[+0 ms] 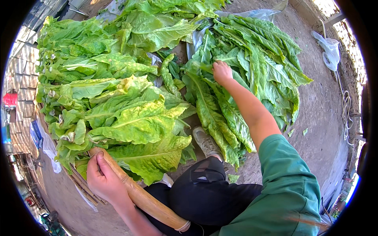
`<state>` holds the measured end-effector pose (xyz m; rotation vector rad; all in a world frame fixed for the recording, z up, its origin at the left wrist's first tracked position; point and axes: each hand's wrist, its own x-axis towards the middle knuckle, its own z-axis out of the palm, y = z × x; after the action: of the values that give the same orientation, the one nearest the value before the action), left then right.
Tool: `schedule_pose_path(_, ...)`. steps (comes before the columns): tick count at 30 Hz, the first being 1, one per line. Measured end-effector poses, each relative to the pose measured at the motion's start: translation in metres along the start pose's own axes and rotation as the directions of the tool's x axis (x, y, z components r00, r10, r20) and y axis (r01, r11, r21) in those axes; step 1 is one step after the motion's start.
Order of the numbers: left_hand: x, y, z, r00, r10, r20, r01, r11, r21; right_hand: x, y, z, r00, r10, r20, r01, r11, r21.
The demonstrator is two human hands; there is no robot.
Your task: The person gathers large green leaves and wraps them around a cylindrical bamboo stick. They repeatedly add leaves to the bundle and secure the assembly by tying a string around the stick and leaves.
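Large green tobacco leaves lie in a loose heap at the right. My right hand reaches across to the heap's near-left side, its fingers closed on a leaf there that is slightly blurred. On the left, yellow-green tobacco leaves are packed in rows, their stem ends toward the left edge. A bamboo pole slants from my lap to the front of these rows, where leaves cover its far end. Alongside the pole, my left hand is closed with thumb and fingers together; what it pinches is too small to tell.
More leaves are piled at the back. My shoe stands between the two heaps. Plastic sheeting lies under the far leaves. A white plastic bag and a coiled cord hang by the right wall.
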<state>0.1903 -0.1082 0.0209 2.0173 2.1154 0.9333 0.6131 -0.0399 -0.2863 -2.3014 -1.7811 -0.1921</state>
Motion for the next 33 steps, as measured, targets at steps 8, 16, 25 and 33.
schedule_pose_path(8, -0.001, 0.0, 0.0, 0.999, -0.041, 0.0, 0.041, 0.999, 0.001, -0.011, -0.087, 0.011, 0.796, 0.194, 0.574, -0.157, 0.981, -0.113)
schedule_pose_path(16, -0.003, -0.003, 0.0, 0.998, -0.071, 0.0, 0.071, 0.997, -0.042, -0.011, -0.087, -0.002, 0.786, 0.354, 0.507, -0.325, 0.934, -0.149)
schedule_pose_path(25, -0.001, -0.005, 0.0, 1.0, -0.024, -0.007, 0.023, 0.999, -0.04, -0.063, -0.053, -0.037, 0.682, 0.246, 0.689, -0.156, 0.969, -0.191)
schedule_pose_path(33, -0.001, -0.001, -0.003, 1.0, -0.006, 0.002, 0.007, 0.999, -0.035, -0.099, -0.052, -0.029, 0.942, 0.136, 0.307, -0.17, 0.982, 0.086)
